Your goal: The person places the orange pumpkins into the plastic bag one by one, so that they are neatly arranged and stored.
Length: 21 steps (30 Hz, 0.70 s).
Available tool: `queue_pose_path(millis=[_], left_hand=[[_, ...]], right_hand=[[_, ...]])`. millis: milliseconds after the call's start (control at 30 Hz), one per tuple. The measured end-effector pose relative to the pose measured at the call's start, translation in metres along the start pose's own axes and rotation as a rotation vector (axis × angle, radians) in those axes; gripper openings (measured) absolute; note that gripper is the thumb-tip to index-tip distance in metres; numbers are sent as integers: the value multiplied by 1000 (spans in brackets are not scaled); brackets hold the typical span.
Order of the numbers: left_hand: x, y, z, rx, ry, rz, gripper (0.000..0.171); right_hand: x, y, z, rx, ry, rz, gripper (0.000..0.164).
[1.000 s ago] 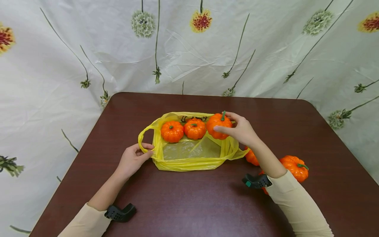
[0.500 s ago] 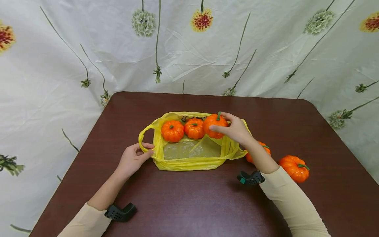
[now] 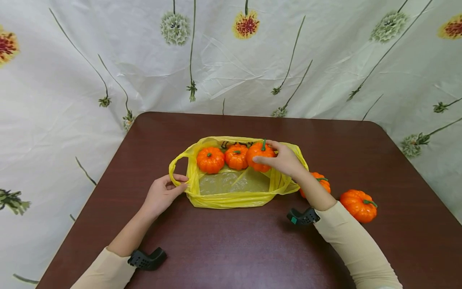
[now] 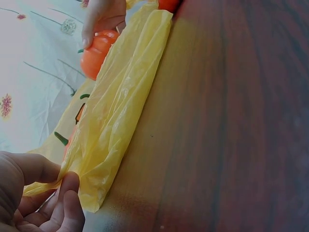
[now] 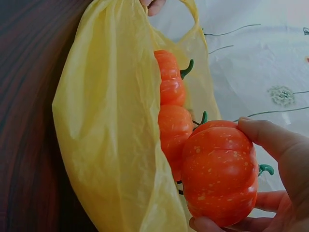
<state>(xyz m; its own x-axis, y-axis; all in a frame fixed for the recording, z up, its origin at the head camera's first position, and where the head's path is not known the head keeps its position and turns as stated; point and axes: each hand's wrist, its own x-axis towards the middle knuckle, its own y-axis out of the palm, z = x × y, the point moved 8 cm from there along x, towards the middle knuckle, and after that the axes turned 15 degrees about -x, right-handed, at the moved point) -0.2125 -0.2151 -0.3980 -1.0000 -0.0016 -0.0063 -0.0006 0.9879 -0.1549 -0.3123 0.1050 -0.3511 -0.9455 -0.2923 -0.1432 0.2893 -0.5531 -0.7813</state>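
Observation:
My left hand [image 3: 163,193] pinches the handle edge of a yellow plastic bag [image 3: 227,201], at its left side. The bag lies spread on the table with its mouth facing up. Two small orange pumpkins with green stems sit inside along the back: a left pumpkin [image 3: 210,160] and a middle pumpkin [image 3: 236,157]. My right hand [image 3: 285,159] grips a third pumpkin [image 5: 219,171] by its sides, thumb and fingers around it. In the head view it overlaps the bag's opening, right beside the middle pumpkin, stem up. The right wrist view shows it at the bag's rim.
Right of the bag, on the dark brown table [image 3: 231,249], one pumpkin [image 3: 323,182] is partly hidden behind my right forearm. Another pumpkin [image 3: 359,206] lies farther right. A white cloth with printed flowers [image 3: 216,60] hangs behind the table.
My right hand has moved left and slightly down with the held pumpkin, closer to the middle one. The pumpkin beside the forearm shows more now. My left hand has stayed on the bag.

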Motion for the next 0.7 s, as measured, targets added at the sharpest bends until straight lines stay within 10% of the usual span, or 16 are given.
queue_pose_path(millis=[700], left_hand=[[1,1,2,-14,-7,8,30]], right_hand=[[5,-5,-11,-64,77,-31,90]])
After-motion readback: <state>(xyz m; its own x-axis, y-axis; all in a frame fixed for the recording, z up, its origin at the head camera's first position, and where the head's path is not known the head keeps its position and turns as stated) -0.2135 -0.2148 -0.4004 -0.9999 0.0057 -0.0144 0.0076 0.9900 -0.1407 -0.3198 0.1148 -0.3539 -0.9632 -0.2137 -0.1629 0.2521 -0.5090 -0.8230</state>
